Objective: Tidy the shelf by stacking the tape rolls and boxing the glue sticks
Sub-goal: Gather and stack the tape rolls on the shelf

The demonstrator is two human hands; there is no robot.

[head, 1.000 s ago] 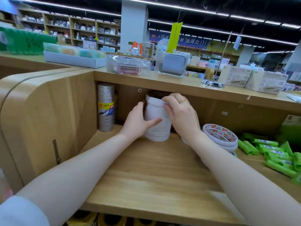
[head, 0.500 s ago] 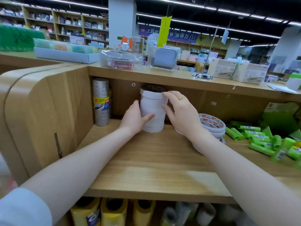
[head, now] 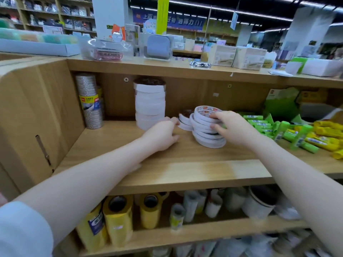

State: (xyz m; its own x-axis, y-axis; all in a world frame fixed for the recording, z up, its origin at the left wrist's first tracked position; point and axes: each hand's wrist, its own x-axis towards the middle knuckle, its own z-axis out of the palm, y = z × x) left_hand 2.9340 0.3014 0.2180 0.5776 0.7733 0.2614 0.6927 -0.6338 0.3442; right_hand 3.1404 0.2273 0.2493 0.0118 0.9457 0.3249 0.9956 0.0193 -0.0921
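White leaning pile of thin tape rolls [head: 207, 130] pinched by right hand [head: 233, 127]; left hand [head: 161, 135] loose beside, holding nothing. Risk: lower rolls below grip slide out, pile topples toward glue sticks [head: 259, 125].

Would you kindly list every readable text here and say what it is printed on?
Blue banner at the back: Chinese characters, ending "得力!!!"; the rest is blurred.
Silver tape stack: yellow and blue label, unreadable.
Green glue sticks: print too small.
Thin tape rolls: red print, blurred.
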